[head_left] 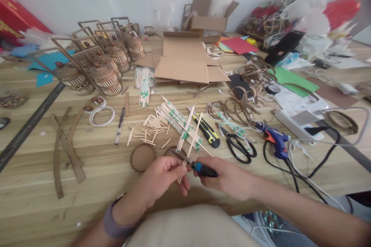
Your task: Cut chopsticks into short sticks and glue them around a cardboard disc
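My left hand (162, 177) is closed round a thin wooden chopstick (194, 136), which slants up and away over the table. In my right hand (227, 177) is a small hand tool (205, 170) with a black and blue handle; its narrow dark blade lies across the chopstick near my left fingers. Whether it is a saw or a file I cannot tell. Just beyond, wrapped chopsticks (174, 117) lie in a bundle beside a pile of short cut sticks (155, 123). A round brown cardboard disc (143, 157) with a notched rim sits by my left hand; a second is partly hidden.
A yellow-black utility knife (210, 131), black scissors (239, 148) and a blue glue gun (274, 139) with cords lie to the right. Small lidded baskets (106, 77) with tall handles stand back left. Flattened cardboard (182, 67) and curled brown strips (246, 85) lie farther back.
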A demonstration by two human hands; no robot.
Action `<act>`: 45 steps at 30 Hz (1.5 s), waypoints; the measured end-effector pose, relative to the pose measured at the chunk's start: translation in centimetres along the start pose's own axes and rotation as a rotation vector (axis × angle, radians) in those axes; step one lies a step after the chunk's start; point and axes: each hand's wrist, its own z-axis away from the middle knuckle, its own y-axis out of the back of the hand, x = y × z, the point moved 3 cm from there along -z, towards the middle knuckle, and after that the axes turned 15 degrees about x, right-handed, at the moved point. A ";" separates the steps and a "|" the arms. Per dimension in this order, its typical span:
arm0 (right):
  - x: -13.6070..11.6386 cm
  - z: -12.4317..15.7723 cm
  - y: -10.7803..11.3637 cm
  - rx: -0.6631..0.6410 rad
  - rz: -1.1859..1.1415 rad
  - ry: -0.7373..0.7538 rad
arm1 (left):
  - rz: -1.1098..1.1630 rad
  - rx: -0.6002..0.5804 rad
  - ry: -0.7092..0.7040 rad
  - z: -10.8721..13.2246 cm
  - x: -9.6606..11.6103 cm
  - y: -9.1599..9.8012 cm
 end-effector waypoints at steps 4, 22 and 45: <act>0.2 -0.1 0.1 -0.060 -0.080 -0.020 | 0.007 0.037 -0.001 -0.2 -0.4 0.0; 0.7 -0.3 -0.3 -0.068 -0.142 -0.065 | -0.048 0.044 -0.015 0.1 0.0 -0.2; -1.5 -0.4 0.6 0.621 0.199 0.583 | -0.421 0.193 -0.203 -0.3 0.8 1.0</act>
